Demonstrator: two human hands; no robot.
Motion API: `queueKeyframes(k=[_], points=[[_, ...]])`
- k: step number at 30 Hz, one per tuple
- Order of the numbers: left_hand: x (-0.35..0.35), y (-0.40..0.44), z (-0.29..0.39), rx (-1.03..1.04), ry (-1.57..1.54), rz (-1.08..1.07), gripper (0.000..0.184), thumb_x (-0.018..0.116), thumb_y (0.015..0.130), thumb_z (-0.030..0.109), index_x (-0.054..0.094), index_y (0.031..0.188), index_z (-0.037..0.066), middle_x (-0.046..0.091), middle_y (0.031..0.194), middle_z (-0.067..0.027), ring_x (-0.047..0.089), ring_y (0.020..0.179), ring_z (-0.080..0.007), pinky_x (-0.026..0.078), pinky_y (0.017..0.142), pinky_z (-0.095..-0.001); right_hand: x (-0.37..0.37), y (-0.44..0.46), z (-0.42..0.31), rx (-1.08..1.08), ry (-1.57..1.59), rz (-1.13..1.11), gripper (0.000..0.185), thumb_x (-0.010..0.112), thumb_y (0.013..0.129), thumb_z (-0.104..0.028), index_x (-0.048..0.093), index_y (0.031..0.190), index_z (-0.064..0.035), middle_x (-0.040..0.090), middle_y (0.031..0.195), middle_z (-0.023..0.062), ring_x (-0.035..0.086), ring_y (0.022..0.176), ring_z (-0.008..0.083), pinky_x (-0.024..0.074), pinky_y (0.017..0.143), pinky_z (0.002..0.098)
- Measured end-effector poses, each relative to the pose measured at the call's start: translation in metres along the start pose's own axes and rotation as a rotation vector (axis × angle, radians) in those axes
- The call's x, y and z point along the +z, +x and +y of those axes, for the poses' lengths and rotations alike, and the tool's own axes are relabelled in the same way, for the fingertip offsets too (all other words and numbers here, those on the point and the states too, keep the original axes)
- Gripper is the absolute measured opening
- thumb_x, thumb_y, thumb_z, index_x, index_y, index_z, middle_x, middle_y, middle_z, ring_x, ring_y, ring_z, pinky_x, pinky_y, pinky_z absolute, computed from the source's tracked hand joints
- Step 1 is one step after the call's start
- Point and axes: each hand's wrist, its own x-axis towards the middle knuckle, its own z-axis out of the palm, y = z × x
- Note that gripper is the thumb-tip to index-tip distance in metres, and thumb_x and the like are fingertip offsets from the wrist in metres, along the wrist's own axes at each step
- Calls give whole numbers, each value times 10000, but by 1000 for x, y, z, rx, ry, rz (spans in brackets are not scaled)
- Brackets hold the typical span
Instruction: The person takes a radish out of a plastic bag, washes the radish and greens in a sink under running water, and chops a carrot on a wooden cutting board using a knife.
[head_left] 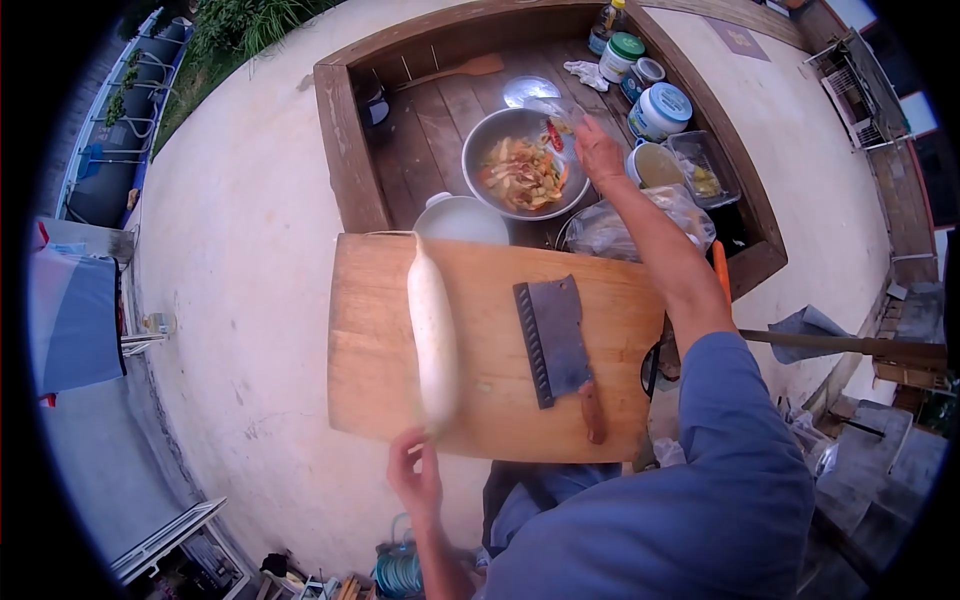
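A long white radish lies lengthwise on the left part of the wooden cutting board, its lower end blurred. Just below that end is my left hand, fingers loosely curled and apart, with nothing visible in it. On the board's right half rests a cleaver with a wooden handle. My right hand is closed on a clear container at the right rim of a metal bowl. Red pieces show by the container, and sliced food fills the bowl's middle.
Beyond the board is a wood-framed table with a white pot, a wooden spatula, a metal lid, several jars, a clear tray and a plastic bag.
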Motion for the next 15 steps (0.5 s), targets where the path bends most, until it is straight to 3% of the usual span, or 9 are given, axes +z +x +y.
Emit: queueKeyframes(k=[4,7,15], points=[[-3,-2,0,-6,8,16,146,627,870,-62,640,1001,2,659,1067,-96,644,945,-169,551,739,-271,-22,2,-17,-42,0,91,144,599,842,-129,580,984,-113,560,1195,122,660,834,393,535,721,511],[-2,-3,1,-12,-9,11,154,625,869,-65,641,1005,5,659,1066,-93,642,951,-166,547,749,-273,-6,-4,-6,-131,-181,-161,115,589,852,-121,582,965,-109,554,1355,144,679,830,378,555,696,488],[1,-4,0,37,46,-52,166,615,916,-32,600,1080,-10,628,1141,-116,650,930,-152,544,770,-247,-2,5,-8,-118,-218,-88,81,582,848,-117,571,924,-93,574,1325,165,681,799,382,556,684,483]])
